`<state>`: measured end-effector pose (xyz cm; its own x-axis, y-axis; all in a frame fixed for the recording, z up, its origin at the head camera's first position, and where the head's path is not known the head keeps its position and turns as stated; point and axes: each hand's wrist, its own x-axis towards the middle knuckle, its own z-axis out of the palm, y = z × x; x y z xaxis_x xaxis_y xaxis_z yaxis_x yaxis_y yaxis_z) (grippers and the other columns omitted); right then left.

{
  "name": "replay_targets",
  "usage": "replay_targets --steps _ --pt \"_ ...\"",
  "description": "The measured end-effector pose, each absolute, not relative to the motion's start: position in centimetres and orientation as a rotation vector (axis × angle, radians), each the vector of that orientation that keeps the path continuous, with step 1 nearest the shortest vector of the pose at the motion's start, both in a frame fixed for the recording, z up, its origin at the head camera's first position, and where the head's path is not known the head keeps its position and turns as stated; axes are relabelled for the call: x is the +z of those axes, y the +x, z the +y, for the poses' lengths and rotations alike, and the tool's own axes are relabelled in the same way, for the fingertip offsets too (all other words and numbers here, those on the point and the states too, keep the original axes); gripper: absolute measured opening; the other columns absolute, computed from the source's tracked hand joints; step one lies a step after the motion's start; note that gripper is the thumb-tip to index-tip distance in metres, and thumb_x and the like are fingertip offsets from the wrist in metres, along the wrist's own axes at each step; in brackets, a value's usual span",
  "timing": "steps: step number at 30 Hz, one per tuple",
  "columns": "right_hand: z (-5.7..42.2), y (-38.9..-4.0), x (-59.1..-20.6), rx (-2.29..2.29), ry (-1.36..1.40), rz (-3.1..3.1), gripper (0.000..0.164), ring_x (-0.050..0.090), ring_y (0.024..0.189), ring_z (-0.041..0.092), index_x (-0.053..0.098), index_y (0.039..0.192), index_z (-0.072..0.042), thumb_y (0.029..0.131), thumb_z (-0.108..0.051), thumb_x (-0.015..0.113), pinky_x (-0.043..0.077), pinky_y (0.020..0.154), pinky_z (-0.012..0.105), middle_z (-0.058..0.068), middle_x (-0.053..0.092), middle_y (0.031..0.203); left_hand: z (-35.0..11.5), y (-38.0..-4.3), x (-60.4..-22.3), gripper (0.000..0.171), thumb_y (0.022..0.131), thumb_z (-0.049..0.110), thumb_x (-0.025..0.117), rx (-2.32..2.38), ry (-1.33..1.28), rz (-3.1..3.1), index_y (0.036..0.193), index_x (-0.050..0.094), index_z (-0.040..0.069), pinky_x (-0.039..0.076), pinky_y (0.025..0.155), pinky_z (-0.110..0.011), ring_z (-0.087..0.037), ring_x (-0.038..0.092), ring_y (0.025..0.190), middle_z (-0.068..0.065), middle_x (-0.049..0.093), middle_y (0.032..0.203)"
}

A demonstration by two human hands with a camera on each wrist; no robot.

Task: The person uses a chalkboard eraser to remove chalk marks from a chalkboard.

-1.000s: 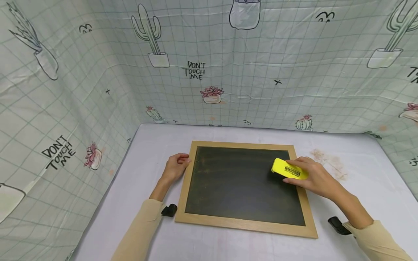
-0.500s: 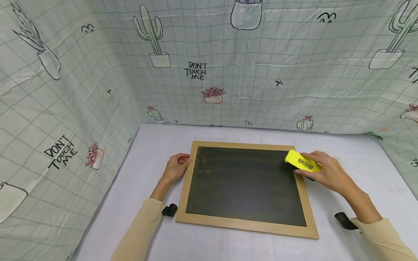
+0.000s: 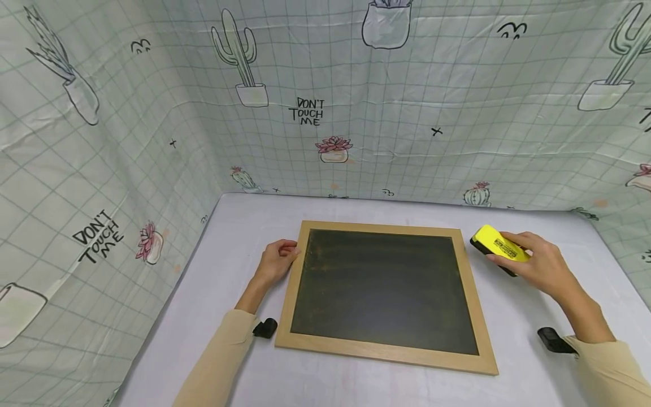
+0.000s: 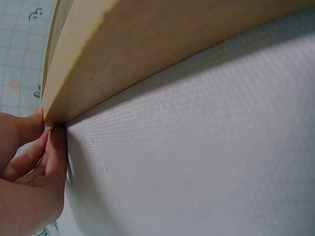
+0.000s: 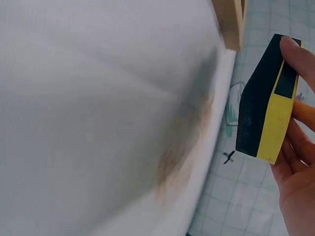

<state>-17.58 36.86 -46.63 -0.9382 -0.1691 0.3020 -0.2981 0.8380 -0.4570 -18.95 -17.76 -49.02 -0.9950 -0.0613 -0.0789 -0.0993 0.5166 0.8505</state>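
Note:
A chalkboard [image 3: 381, 288] with a light wooden frame lies flat on the white table. My left hand [image 3: 277, 261] is at the frame's left side, near its far corner. In the left wrist view, the thumb and curled fingers [image 4: 56, 152] pinch the edge of the wooden frame [image 4: 113, 54]. Off the board's right side, my right hand [image 3: 541, 264] grips a yellow board eraser [image 3: 500, 244] between thumb and fingers. The eraser's dark felt [image 5: 256, 98] shows in the right wrist view, held tilted and raised above the cloth.
Brownish smudges [image 5: 177, 157] mark the white cloth [image 5: 88, 113] near the right hand. A patterned fabric wall [image 3: 376, 113] rises behind and along the sides of the table. Black wrist devices [image 3: 265, 328] sit at both sleeves.
My right hand has moved the eraser right, from over the board's upper right to beyond its frame. The left hand has stayed at the frame's left edge.

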Motion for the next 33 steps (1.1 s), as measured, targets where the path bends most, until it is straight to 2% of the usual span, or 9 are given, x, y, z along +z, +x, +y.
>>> replay_targets --steps 4,9,12,21,29,33 --pt "37.8 -17.9 -47.1 0.749 0.286 -2.811 0.067 0.055 0.098 0.04 0.063 0.132 0.008 0.08 -0.025 0.09 0.035 0.072 0.033 0.029 0.063 0.113 -17.7 -19.0 -49.0 0.026 0.099 0.005 0.068 1.518 -0.14 2.708 0.12 0.066 -0.011 0.052 0.085 -0.036 -0.031 0.065 0.095 -0.021 0.069 0.105" --pt "39.0 -18.1 -47.8 0.742 0.229 -2.863 0.07 0.054 0.104 0.048 0.06 0.135 0.009 0.083 -0.029 0.087 0.04 0.077 0.053 0.034 0.059 0.118 -17.5 -19.0 -48.8 0.026 0.099 0.004 0.068 1.521 -0.125 2.712 0.119 0.066 -0.012 0.052 0.086 -0.037 -0.031 0.065 0.096 -0.022 0.07 0.105" --pt "39.6 -18.1 -48.2 0.738 0.206 -2.884 0.07 0.053 0.106 0.051 0.058 0.135 0.01 0.085 -0.03 0.086 0.04 0.08 0.06 0.037 0.057 0.121 -17.4 -19.0 -48.8 0.026 0.099 0.004 0.068 1.523 -0.119 2.711 0.119 0.066 -0.012 0.052 0.086 -0.037 -0.031 0.065 0.096 -0.022 0.069 0.105" --pt "40.7 -18.1 -49.3 0.742 0.138 -2.961 0.074 0.048 0.113 0.057 0.054 0.137 0.014 0.089 -0.035 0.082 0.039 0.086 0.067 0.043 0.051 0.128 -17.3 -19.2 -49.0 0.025 0.099 0.004 0.068 1.521 -0.13 2.709 0.119 0.067 -0.011 0.052 0.086 -0.037 -0.03 0.065 0.095 -0.021 0.069 0.104" --pt "40.6 -18.3 -49.4 0.651 0.113 -2.961 0.075 0.041 0.111 0.056 0.056 0.133 0.015 0.088 -0.04 0.081 0.036 0.084 0.069 0.046 0.053 0.125 -17.4 -19.1 -48.9 0.026 0.099 0.004 0.067 1.496 -0.117 2.721 0.119 0.066 -0.012 0.053 0.086 -0.039 -0.031 0.065 0.096 -0.021 0.069 0.104" --pt "40.7 -18.3 -49.3 0.666 0.178 -2.91 0.067 0.04 0.115 0.061 0.056 0.132 0.015 0.094 -0.036 0.076 0.034 0.089 0.072 0.047 0.052 0.127 -17.5 -19.1 -48.6 0.024 0.098 0.004 0.068 1.465 -0.088 2.776 0.117 0.068 -0.01 0.054 0.083 -0.039 -0.031 0.067 0.092 -0.021 0.07 0.102"
